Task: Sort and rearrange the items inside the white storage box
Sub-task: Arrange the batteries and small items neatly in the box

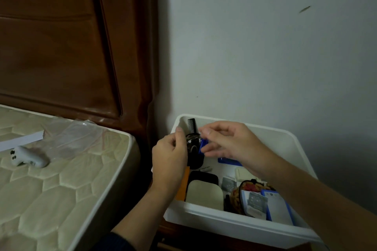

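We find the left hand [169,161] curled around a black hair clipper with a comb attachment [193,149], held over the far left corner of the white plastic storage box [234,220]. The clipper's long axis runs nearly upright in the grip, its toothed comb end pointing up and away toward the wall, its rounded butt pointing down toward the box floor. The left grip is closed on the body from the left side, thumb tip raised beside the comb.

Just right of that grip, the right hand [228,142] reaches in with fingers bent; thumb and forefinger are drawn together at the clipper's upper right edge, and the lower fingers hold a small blue plastic piece [203,143]. Whether the pinch grasps the clipper itself, we cannot tell.

Below the grips, inside the box, we note a black-framed square compact with a pale face [204,190], an orange flat item [182,187] along the left wall, a blue flat card [229,161], foil sachets [228,183], and blue-edged packets [277,206] at the near right.

Well left of the grips, a white game controller [28,157] lies on the quilted mattress [51,199].
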Tool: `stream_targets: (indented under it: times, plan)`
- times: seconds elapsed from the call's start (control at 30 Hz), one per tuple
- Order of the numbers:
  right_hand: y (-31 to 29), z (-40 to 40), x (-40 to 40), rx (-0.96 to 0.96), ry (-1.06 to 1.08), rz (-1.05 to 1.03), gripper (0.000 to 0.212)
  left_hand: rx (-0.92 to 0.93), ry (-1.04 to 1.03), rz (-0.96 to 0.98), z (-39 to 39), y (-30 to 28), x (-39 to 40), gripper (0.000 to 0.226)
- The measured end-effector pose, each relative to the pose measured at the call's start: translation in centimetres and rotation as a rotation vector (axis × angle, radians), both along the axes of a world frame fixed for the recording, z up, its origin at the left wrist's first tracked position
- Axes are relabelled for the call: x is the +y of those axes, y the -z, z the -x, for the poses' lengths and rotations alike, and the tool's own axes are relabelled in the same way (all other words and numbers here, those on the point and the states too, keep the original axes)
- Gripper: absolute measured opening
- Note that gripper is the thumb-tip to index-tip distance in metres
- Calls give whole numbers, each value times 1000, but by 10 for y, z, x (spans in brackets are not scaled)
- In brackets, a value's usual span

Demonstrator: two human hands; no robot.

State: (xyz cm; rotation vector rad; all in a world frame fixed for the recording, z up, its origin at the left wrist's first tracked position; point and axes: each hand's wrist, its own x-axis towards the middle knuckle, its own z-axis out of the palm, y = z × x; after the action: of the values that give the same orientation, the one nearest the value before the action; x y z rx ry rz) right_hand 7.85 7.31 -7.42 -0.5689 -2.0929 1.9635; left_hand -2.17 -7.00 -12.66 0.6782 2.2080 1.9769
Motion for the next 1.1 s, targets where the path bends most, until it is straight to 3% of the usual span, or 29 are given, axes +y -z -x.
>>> stream_targets:
  times: [0.2, 0.33, 0.53, 0.67, 0.73, 0.83, 0.87, 0.97, 1.1]
  plan:
    - [12, -18, 15, -83, 24, 43, 19, 45, 206, 126, -16, 10, 33, 55]
    - [19, -31, 44, -122, 9, 59, 23, -1, 145, 210, -4, 15, 51, 67]
    - [65, -28, 82, -331, 248, -352, 23, -670, 156, 92, 25, 15, 62, 63]
    - [106, 5, 88, -344, 323, -441, 21, -779, 275, 206, 29, 30, 63, 76]
    - [123, 22, 88, -338, 342, -492, 22, -676, 395, 368, 30, 36, 62, 79]
    - [143, 36, 86, -324, 363, -467, 27, -148, 548, 822, 34, 56, 63, 68]
    - [147, 39, 85, -321, 355, -479, 28, -66, 544, 912, 37, 63, 66, 63]
    - [154, 44, 86, -335, 323, -624, 26, -26, 501, 1014, 40, 71, 71, 41]
    - [159, 50, 84, -417, 218, -785, 25, 45, 485, 1096, 38, 75, 68, 30]
